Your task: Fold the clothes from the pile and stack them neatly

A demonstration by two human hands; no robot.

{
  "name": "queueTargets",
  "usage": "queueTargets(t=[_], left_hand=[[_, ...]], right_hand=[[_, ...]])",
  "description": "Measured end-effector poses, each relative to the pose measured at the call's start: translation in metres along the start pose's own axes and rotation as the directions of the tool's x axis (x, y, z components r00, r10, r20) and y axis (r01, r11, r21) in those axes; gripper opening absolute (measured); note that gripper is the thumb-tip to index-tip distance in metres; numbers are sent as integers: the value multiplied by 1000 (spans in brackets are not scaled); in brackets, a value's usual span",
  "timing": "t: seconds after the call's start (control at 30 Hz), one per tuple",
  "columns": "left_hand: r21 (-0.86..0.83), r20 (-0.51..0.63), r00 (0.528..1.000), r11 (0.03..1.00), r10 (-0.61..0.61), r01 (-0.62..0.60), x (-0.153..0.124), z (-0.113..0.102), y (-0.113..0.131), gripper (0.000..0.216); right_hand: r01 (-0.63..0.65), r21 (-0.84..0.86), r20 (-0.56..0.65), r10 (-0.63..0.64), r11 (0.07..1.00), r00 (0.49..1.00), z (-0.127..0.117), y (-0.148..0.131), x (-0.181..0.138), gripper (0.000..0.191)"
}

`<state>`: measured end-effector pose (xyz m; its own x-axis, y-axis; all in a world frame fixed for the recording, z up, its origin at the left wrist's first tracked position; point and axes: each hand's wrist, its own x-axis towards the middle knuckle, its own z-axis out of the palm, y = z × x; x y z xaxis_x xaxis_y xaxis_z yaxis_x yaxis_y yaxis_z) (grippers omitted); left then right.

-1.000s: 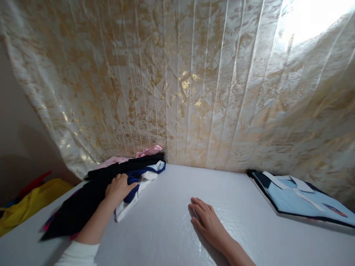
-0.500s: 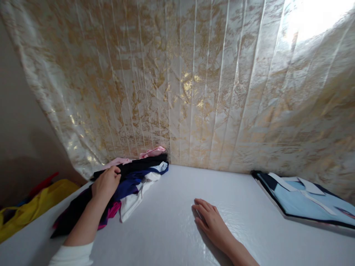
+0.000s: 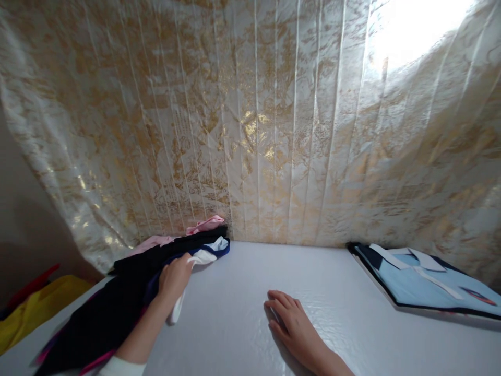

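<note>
White, glossy tabletop [image 3: 242, 334] fills the near view. Right of the heap of clothes [image 3: 156, 251], the right hand [image 3: 291, 321] lies flat on bare table, fingers loosely spread and holding nothing. The left hand [image 3: 175, 277] rests on the heap's near edge, fingers curled shut on a navy-and-white garment [image 3: 209, 254] beside a black garment [image 3: 109, 308]. These look light and limp, likely to slide on the slick top. A bunched pinch at a hem or collar should hold best. Far right of the heap lies a folded pale-blue shirt [image 3: 422, 279]. Behind the heap hangs a gold-patterned curtain [image 3: 274, 130].
</note>
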<state>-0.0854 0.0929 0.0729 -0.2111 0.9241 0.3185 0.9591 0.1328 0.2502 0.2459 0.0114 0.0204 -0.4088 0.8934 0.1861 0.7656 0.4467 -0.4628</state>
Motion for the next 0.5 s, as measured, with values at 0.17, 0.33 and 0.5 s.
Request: queueTargets(t=[0.17,0.33,0.5], left_hand=[[-157,-212,977,987,-14,-20,56,-67,0,31],[-369,-390,920,921,-33,-123,101,-125,31,37],[-531,-567,815,811,-124,-246,114,-153,78,45]], right_hand=[[-3,34,-12,3,999,1000,-2,-1,0,40],[12,121,-69,-3,993,998,5,9,1,39],[-42,408,-155,114,912,981,13,20,2,35]])
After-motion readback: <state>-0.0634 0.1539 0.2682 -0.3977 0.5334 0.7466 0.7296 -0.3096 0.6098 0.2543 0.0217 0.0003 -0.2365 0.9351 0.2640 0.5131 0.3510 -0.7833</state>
